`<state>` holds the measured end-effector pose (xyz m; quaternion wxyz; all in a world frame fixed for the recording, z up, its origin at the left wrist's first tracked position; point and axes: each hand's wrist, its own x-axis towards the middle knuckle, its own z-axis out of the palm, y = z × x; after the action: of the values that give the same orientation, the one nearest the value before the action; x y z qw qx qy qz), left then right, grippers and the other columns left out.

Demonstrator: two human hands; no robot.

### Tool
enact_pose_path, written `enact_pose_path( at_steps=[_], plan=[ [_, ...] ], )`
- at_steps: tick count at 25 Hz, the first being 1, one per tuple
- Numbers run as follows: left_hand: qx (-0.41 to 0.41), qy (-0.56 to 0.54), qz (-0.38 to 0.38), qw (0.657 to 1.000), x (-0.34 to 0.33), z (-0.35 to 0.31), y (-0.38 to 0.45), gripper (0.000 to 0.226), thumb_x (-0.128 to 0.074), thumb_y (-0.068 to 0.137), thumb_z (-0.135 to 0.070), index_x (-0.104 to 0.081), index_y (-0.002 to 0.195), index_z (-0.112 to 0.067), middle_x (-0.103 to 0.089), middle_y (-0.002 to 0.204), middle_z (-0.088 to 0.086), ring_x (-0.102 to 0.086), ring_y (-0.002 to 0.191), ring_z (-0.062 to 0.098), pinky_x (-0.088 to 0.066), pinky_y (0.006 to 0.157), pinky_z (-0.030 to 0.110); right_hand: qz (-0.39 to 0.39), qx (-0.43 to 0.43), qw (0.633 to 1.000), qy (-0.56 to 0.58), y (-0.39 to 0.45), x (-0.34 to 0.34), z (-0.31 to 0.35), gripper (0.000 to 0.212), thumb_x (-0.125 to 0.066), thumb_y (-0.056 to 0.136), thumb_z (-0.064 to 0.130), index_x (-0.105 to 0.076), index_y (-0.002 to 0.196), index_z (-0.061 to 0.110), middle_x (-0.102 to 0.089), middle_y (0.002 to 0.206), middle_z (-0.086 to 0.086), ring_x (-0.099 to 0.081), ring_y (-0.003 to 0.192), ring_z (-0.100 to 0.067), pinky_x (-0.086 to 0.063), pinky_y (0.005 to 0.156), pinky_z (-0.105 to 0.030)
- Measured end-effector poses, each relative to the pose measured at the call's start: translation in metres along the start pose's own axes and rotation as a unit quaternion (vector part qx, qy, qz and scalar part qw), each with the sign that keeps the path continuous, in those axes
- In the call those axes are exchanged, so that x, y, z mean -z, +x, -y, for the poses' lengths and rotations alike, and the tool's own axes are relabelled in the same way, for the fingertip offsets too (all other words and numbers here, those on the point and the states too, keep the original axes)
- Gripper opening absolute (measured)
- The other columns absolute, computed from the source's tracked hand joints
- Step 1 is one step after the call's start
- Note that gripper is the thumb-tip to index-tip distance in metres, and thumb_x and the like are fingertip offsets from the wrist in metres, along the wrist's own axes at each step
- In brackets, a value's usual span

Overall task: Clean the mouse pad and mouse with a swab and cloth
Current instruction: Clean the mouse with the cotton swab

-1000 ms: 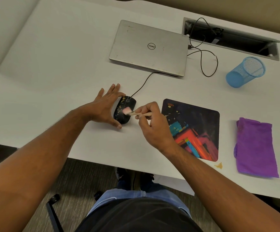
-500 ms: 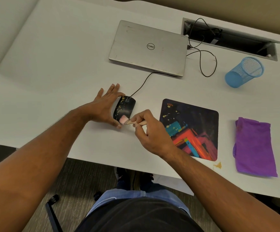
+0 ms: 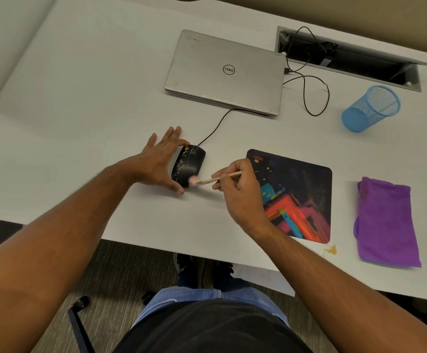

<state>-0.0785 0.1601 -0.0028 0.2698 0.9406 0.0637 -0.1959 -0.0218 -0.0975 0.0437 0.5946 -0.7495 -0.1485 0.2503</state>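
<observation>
I'm bracing black mouse (image 3: 189, 164) with left hand (image 3: 160, 163), fingers spread flat alongside. Right hand (image 3: 241, 192) pinching swab (image 3: 215, 179), pink tip touching mouse's near end.

Since a second ago the pink tip of the swab (image 3: 217, 178) slides down the mouse (image 3: 188, 165), from its middle toward the lower edge nearest the bottom of the frame. The right hand (image 3: 240, 192) now sits lower and further right, overlapping the left edge of the mouse pad (image 3: 299, 197).
</observation>
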Motion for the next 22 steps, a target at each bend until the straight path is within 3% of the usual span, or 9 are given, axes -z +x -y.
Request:
enact_pose_path(
  at_steps=[2,7,11,16,19,22],
  plan=[
    [-0.002,-0.004,0.0,1.0,0.0,0.0,0.0,0.137,-0.074,0.044,-0.087,-0.008,0.153,-0.035,0.022,0.163,-0.008,0.033,0.143,0.005,0.018,0.117,0.045,-0.007,0.02,1.0,-0.007,-0.005,0.005,0.0,0.011,-0.055,0.095,0.018,-0.052,0.095,0.029,-0.073,0.094,0.006,-0.073,0.086,-0.018,-0.063,0.079,-0.036],
    [-0.001,-0.007,0.003,1.0,0.0,-0.001,-0.001,0.137,-0.073,0.045,-0.088,-0.008,0.153,-0.035,0.022,0.163,-0.009,0.033,0.143,0.004,0.018,0.118,0.045,-0.115,0.004,0.993,0.032,0.025,0.006,0.007,0.008,-0.054,0.102,0.012,-0.053,0.101,0.02,-0.072,0.109,0.001,-0.074,0.096,-0.014,-0.061,0.089,-0.033],
    [0.0,-0.001,0.001,1.0,0.001,-0.001,-0.001,0.138,-0.073,0.045,-0.087,-0.008,0.154,-0.033,0.022,0.163,-0.008,0.032,0.143,0.005,0.018,0.117,0.044,-0.082,-0.035,0.996,0.011,0.031,-0.006,0.007,0.01,-0.05,0.103,0.011,-0.053,0.101,0.021,-0.07,0.11,0.005,-0.073,0.098,-0.008,-0.062,0.088,-0.035],
    [0.0,0.0,0.001,1.0,0.0,0.0,0.0,0.138,-0.073,0.045,-0.088,-0.007,0.153,-0.035,0.022,0.163,-0.009,0.033,0.143,0.004,0.018,0.117,0.044,-0.048,0.054,0.997,-0.035,0.021,0.0,0.014,0.018,-0.051,0.087,0.027,-0.049,0.087,0.044,-0.073,0.092,0.008,-0.072,0.085,-0.015,-0.062,0.072,-0.032],
    [-0.001,-0.002,0.0,1.0,-0.001,0.0,0.0,0.137,-0.074,0.045,-0.088,-0.007,0.153,-0.035,0.022,0.163,-0.009,0.033,0.143,0.003,0.018,0.117,0.044,-0.042,0.074,0.992,-0.091,0.04,0.003,0.024,0.019,-0.051,0.094,0.022,-0.048,0.092,0.041,-0.07,0.097,0.008,-0.069,0.084,-0.021,-0.06,0.071,-0.039],
    [0.0,-0.001,0.002,1.0,0.0,-0.001,0.0,0.138,-0.073,0.045,-0.088,-0.006,0.153,-0.035,0.022,0.163,-0.008,0.032,0.143,0.005,0.018,0.117,0.044,0.03,0.074,0.975,-0.206,0.055,0.0,0.028,0.014,-0.048,0.103,0.016,-0.046,0.101,0.03,-0.066,0.102,0.004,-0.066,0.083,-0.019,-0.059,0.069,-0.038]
  ],
)
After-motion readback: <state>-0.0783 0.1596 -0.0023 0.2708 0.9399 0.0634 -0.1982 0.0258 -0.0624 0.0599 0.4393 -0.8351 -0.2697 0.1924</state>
